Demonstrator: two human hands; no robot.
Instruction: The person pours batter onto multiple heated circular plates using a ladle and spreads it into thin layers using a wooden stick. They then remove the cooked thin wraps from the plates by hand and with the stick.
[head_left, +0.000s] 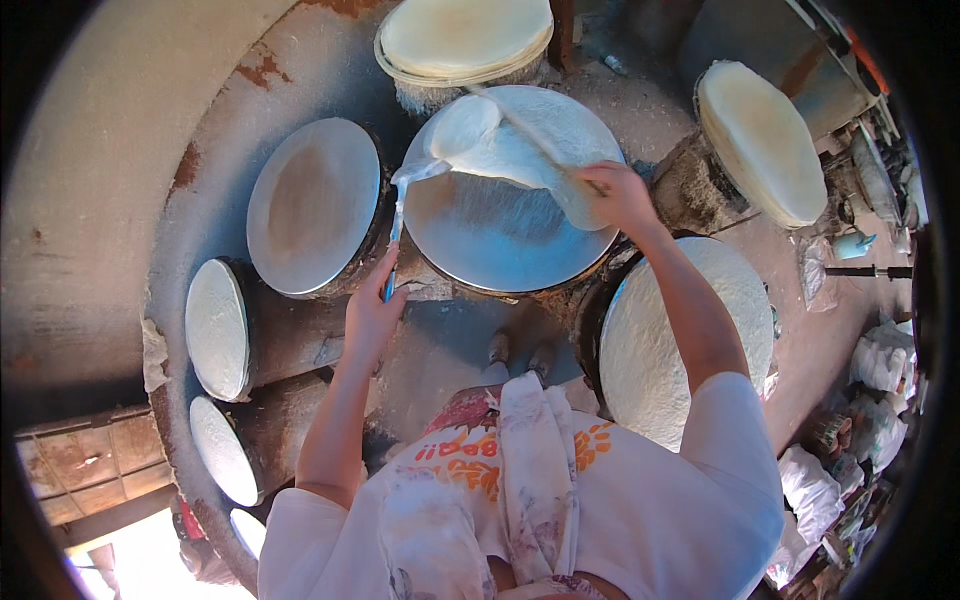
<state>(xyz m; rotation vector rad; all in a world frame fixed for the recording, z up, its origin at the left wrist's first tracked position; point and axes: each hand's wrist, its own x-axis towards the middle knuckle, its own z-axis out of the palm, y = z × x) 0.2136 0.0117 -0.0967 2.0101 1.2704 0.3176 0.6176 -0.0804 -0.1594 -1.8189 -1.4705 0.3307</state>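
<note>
My left hand (375, 307) is closed around the blue handle of a scraper (400, 206), whose upper end, coated with pale batter, touches the left rim of a round metal griddle (510, 232). Over the griddle's far part lies a thin, pale batter sheet (525, 154), with a rounded lump of batter (466, 126) on its left side. My right hand (619, 195), at the griddle's right edge, grips a long thin stick (529, 131) that slants up and left across the sheet and looks blurred. A flap of the sheet hangs beside that hand.
Stacks of round flatbreads stand beyond the griddle (465, 37) and at the right (761, 142). A bare griddle (313, 206) is at the left; a batter-covered one (679, 337) sits near my right arm. Smaller pale-topped griddles (217, 330) line the left. Plastic bags (810, 487) lie far right.
</note>
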